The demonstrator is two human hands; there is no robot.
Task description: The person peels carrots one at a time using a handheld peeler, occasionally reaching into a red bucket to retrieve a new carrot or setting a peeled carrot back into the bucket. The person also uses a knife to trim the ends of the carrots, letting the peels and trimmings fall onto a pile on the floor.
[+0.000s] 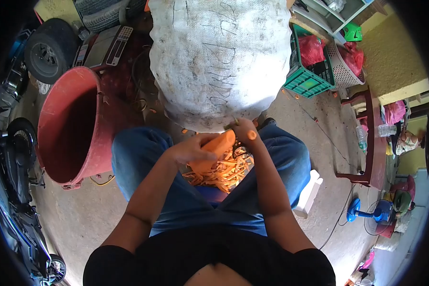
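Observation:
My left hand [194,148] is closed round a thick orange carrot [213,151], its blunt end pointing up and to the right. Close beside that end, my right hand [245,131] has its fingers curled; what they grip is mostly hidden, with only a thin greenish tip showing past them. A small round orange piece [251,135] shows against the right hand's wrist side. Between my knees, below both hands, lies a heap of orange strips [229,172]. A big white woven sack [219,62] with handwriting stands just beyond my hands.
A large red tub [97,128] stands by my left knee. Behind it are a wheel [50,50] and tyres. On the right are a green crate [311,82], a white basket [343,71], a wooden bench [374,138] and a blue fan [377,213]. A motorbike [21,190] lines the left edge.

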